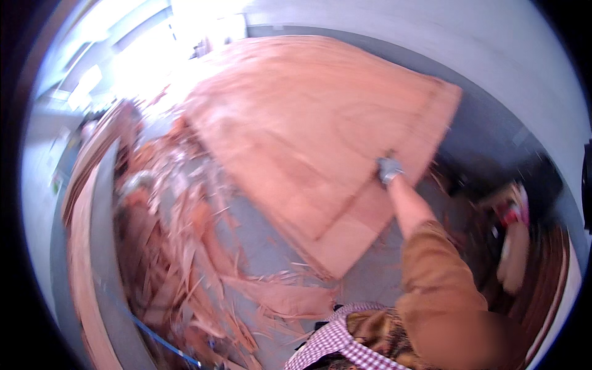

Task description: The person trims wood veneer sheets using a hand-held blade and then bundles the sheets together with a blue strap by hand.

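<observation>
My right arm, in a brown sleeve, reaches forward over a large stack of reddish-brown wood veneer sheets. At its end my right hand, in a grey glove, looks closed. A small dark tip shows just beyond its fingers, too blurred to name. The hand is at the long edge of an upper veneer sheet, with a strip of paler veneer exposed on the near side. My left hand is out of view.
Torn veneer scraps cover the floor at left, beside a long upright grey board and a blue hose. A grey wall runs behind the stack. At right lie dark stacked sheets and a pale wooden piece.
</observation>
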A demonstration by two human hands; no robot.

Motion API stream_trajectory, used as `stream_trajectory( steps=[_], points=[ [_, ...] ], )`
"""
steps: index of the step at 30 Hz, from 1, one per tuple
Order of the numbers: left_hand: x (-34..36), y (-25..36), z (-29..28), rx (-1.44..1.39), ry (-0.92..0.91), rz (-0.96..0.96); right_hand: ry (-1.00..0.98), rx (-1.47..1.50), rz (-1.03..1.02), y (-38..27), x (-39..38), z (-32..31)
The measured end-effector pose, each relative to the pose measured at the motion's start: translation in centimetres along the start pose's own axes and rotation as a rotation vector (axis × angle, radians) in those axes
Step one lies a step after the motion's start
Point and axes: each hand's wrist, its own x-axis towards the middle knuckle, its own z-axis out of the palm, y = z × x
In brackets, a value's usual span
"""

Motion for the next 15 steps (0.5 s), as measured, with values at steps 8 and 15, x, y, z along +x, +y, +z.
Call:
stream_trajectory(
  steps=[8,15],
  points=[
    [3.8,1.8,5.5,0.137,0.083,0.055,0.031,1.509,0.765,-6.0,-3.7,-5.7],
    [3.6,1.9,8.0,0.109,0.070,0.069,-0.112,0.721,0.239,-3.1,-2.7,-2.7]
  ],
)
